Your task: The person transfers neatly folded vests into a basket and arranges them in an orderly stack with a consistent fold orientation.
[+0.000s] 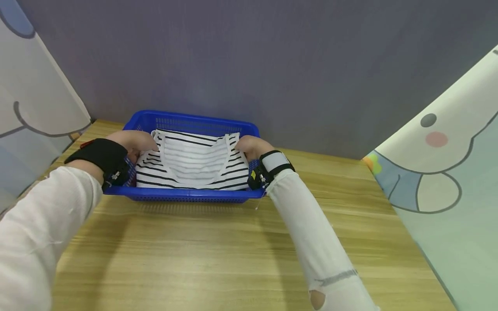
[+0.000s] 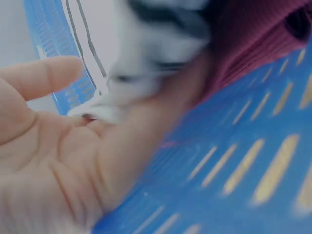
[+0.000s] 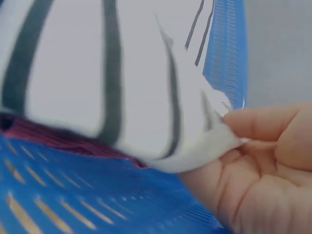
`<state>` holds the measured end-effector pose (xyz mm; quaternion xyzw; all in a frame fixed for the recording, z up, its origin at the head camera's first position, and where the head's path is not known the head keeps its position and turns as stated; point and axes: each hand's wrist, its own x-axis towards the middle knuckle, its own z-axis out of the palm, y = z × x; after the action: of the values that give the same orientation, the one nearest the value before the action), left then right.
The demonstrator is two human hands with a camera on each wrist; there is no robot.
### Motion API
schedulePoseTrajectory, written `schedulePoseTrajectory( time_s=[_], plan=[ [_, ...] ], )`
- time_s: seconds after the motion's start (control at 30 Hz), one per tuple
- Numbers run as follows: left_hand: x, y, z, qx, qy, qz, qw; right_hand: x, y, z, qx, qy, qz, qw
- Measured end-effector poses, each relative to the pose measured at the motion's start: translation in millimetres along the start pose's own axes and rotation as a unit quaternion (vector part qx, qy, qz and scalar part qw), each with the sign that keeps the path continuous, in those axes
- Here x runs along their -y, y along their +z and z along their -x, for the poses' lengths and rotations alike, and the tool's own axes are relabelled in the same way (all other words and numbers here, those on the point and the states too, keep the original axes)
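Observation:
A white shirt (image 1: 196,157) with dark stripes lies folded in a blue basket (image 1: 194,195), its wide neckline facing up. My left hand (image 1: 136,140) is at the shirt's left shoulder. In the left wrist view the thumb (image 2: 53,75) stands apart from the cloth, while the other fingers reach under its edge, partly hidden and blurred. At the right shoulder my right hand (image 1: 253,146) pinches the shirt's edge between thumb and fingers (image 3: 243,124). Dark red ribbed cloth (image 3: 68,144) shows beneath the shirt in both wrist views.
The basket stands on a wooden table (image 1: 202,250), near its back edge. Behind it rises a plain grey surface (image 1: 241,65). Cartoon-printed panels (image 1: 435,172) flank the table on both sides. The basket's slotted walls are close around both hands.

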<state>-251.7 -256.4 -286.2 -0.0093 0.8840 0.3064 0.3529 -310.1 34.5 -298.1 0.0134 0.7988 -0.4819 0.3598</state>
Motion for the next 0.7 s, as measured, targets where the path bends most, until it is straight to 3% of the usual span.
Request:
schedulePoseTrajectory(
  time_s=[0.1,0.2,0.37,0.5,0.6,0.7],
  plan=[
    [-5.0,-0.2,4.9,-0.001,-0.008,0.002,1.0000,1,-3,6,-0.008,0.004,0.007,1.000],
    [-11.2,-2.4,7.8,-0.024,-0.003,0.002,0.9997,6,-8,16,0.008,0.013,0.037,0.999],
    [-21.6,-4.4,15.7,-0.047,0.007,-0.052,0.9975,15,-8,33,0.032,0.041,0.121,0.991],
    [-29.8,-3.0,28.8,-0.057,0.030,-0.098,0.9931,18,-8,44,0.031,0.039,0.183,0.982],
    [-35.1,2.2,40.8,-0.076,0.069,-0.147,0.9839,16,-11,53,0.031,0.017,0.243,0.969],
    [-39.2,15.0,51.5,-0.108,0.118,-0.201,0.9665,9,-15,63,0.033,-0.025,0.287,0.957]
  ],
)
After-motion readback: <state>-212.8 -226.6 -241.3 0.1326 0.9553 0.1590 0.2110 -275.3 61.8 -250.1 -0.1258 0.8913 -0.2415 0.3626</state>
